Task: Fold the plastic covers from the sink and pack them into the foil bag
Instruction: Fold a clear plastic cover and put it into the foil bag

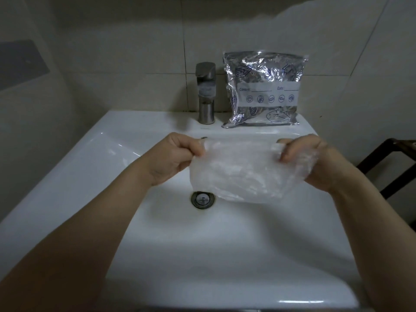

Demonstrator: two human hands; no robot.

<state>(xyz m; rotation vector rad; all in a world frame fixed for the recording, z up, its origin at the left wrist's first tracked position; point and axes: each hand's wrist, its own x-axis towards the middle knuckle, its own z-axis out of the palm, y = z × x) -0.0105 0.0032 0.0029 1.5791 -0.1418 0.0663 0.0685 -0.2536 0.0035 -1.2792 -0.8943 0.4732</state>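
Note:
A thin, translucent plastic cover (238,174) hangs stretched between my two hands above the white sink (112,167). My left hand (175,158) pinches its upper left edge with curled fingers. My right hand (308,158) grips the upper right edge, and some of the plastic bunches around its fingers. The cover's lower edge droops toward the drain (202,199). A silver foil bag (263,90) with blue fish drawings and a white label stands upright on the sink's back ledge, leaning against the tiled wall, beyond my hands and to the right.
A brushed-metal faucet (206,93) stands on the back ledge, just left of the foil bag. Tiled walls close in behind and on both sides. A dark frame (391,167) sits beside the sink at the right edge.

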